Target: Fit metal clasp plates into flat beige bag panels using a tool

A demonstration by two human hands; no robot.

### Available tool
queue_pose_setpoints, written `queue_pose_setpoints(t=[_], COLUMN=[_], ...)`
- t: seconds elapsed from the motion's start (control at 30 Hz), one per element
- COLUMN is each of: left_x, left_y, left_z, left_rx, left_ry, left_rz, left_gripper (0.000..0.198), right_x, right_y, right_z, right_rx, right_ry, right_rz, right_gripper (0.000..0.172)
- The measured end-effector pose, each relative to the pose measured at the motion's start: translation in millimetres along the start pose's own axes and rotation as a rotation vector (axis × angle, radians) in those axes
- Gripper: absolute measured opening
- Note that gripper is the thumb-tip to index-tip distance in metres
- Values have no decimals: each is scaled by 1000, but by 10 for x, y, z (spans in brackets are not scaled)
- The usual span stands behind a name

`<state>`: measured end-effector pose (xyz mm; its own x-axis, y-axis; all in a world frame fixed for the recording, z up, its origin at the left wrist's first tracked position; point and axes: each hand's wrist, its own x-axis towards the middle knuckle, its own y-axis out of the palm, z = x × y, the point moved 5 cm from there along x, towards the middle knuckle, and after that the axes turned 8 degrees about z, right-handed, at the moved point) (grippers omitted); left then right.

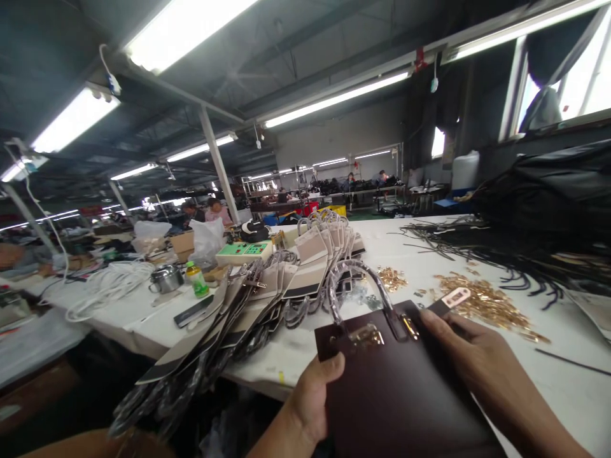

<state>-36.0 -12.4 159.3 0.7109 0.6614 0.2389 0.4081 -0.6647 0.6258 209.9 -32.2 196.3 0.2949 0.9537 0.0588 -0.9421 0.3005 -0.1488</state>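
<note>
A dark brown handbag panel (382,381) is held up in front of me, its face tilted toward me. On its upper part sits a handle (356,267) wrapped in clear plastic, with gold-coloured metal fittings (367,336) at its base. My left hand (315,394) grips the panel's left edge, thumb on the front. Around the upper right edge is my right hand (470,356), thumb on the front and fingers behind. A short strap tab (456,298) with a light end and a metal piece sticks out by the right hand.
Stacked panels with wrapped handles (267,292) lie left of centre on the white table (267,362). Small gold metal parts (487,299) are heaped at right, near black cords (520,273). A green-capped bottle (196,280), a metal pot (166,278) and a control box (245,251) stand farther left.
</note>
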Motion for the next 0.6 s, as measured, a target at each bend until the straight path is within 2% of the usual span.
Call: queue_pose_setpoints(t=[0.07,0.13,0.2,0.27,0.33,0.5,0.6], left_x=[7,19,30,40,44,-12,-78], left_y=[36,104,188,275,346,379,340], left_z=[-31,-96,-140,-143,-130,-128,-157], left_rx=[-24,-11,23,53,75,90,88], left_ry=[4,42,78,91,107,125,127], left_rz=[-22,-27,-36,-45,-56,-111,-108], left_gripper=[39,37,37,37,38,40,44], right_x=[-12,-77,-165,-265,-356,-463,-446], right_y=[-107,-154,-110,16,153,442,416], right_z=[73,137,196,252,294,208,139], right_rx=[-232,-316,-328,-306,-244,-93,-89], right_ry=[-147,-261,-317,-337,-360,-493,-481], right_rz=[-128,-170,-70,112,216,240,79], right_gripper=[58,52,46,39,35,28,41])
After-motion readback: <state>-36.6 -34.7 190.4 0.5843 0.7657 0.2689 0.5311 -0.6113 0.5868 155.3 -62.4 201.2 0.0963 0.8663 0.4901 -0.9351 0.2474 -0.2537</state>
